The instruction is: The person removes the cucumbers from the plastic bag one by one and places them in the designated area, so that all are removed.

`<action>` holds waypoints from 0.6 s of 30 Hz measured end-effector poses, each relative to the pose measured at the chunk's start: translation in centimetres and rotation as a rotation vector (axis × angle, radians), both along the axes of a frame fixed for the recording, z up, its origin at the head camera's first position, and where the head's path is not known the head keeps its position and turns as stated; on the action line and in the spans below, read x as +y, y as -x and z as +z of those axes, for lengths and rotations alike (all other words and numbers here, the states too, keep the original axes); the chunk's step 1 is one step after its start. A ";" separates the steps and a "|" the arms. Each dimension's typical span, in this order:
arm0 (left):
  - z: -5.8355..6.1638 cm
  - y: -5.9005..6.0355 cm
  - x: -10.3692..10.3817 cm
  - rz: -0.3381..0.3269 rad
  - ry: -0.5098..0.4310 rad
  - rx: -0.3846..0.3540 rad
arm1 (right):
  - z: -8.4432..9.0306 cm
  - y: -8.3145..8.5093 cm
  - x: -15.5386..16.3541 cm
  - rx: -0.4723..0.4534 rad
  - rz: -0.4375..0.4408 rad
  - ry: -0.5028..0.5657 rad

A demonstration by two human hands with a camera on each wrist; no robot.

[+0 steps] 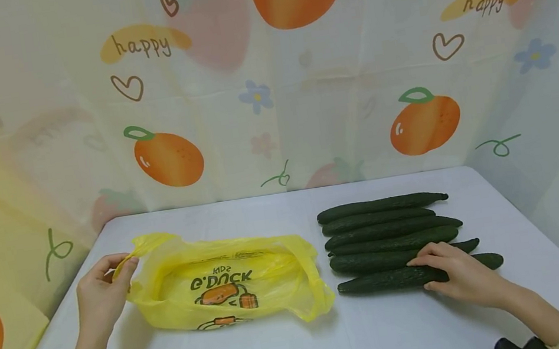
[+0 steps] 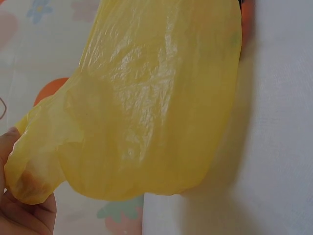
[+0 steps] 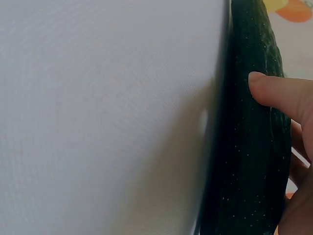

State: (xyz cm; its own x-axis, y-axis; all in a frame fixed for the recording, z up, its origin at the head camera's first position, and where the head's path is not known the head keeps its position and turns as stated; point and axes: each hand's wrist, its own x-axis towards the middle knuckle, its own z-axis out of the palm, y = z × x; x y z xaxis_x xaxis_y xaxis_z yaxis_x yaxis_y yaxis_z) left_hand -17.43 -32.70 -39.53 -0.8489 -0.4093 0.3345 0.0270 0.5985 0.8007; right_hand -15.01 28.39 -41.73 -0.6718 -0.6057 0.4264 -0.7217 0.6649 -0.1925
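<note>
On the white tabletop, the left hand pinches a crinkly yellow plastic bag by its handle. Right of the bag, the right hand curls its fingers around the nearest long, bumpy dark-green cucumber.

- The plastic bag is bright yellow, printed with dark "KIDS e'DUCK" lettering and an orange cartoon figure.
- The 6 cucumbers, to the right of the bag, are dark green with pale speckles.
- The table under the bag is white.
- The backdrop curtain behind the bag is cream, patterned with oranges, pink strawberries, blue flowers, brown hearts and "happy" lettering.
</note>
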 end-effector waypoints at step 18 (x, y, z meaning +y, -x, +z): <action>2.8 -1.4 2.3 -0.008 -0.021 -0.047 | -0.6 0.3 0.1 0.005 -0.022 -0.031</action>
